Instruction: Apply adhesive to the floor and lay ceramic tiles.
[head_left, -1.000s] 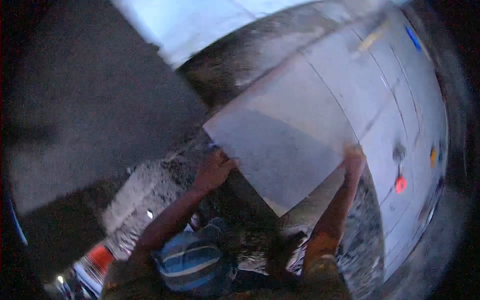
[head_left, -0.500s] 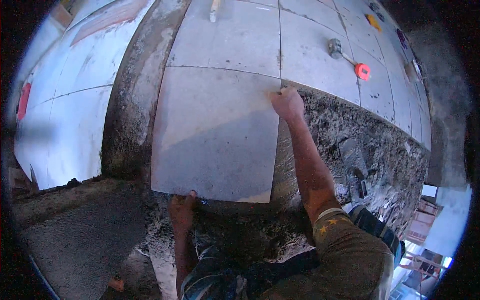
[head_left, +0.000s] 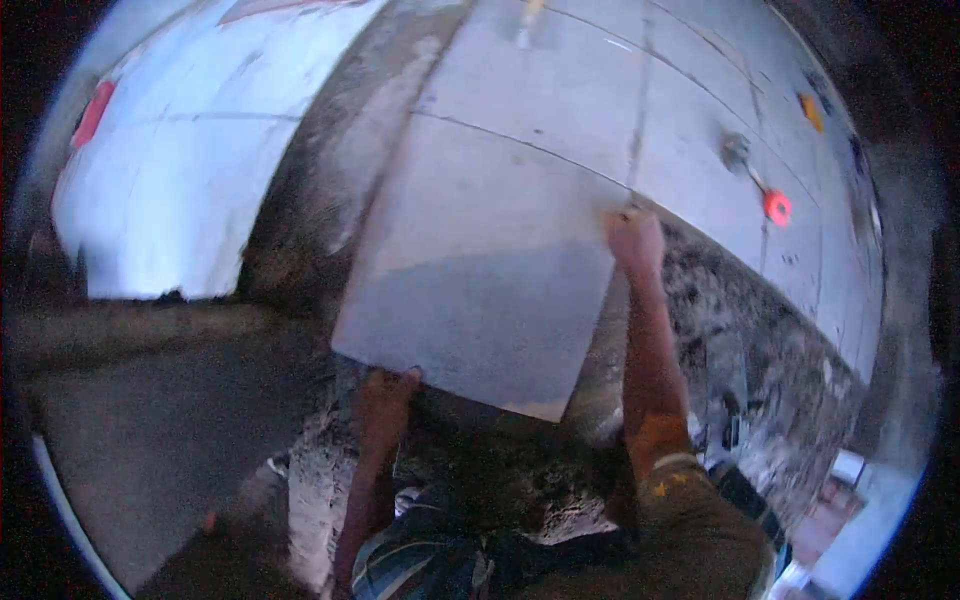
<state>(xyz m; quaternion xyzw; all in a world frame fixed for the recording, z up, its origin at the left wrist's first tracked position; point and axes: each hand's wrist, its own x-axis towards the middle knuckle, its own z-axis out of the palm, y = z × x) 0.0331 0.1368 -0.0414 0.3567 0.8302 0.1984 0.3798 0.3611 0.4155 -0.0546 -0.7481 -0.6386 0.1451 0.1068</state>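
A large pale grey square tile [head_left: 470,310] lies at the centre, against the laid tiles along its far edge, over wet dark mortar. My left hand [head_left: 385,400] grips its near edge by the left corner, thumb on top. My right hand [head_left: 635,235] is closed on its right edge near the far corner. A trowel [head_left: 730,420] rests on the rough mortar bed [head_left: 690,300] right of my right forearm. The picture is blurred.
Laid tiles [head_left: 710,230] spread beyond, carrying a mallet [head_left: 737,150], an orange-red tape measure [head_left: 777,208] and a yellow object [head_left: 810,112]. At left are white tiles [head_left: 180,190] with a red object [head_left: 95,112] and a dark grey surface [head_left: 150,420].
The view has swung round since a second ago. My right hand stays on the tile's far right edge and my left on its near edge; since half a second ago the tile looks slightly turned clockwise.
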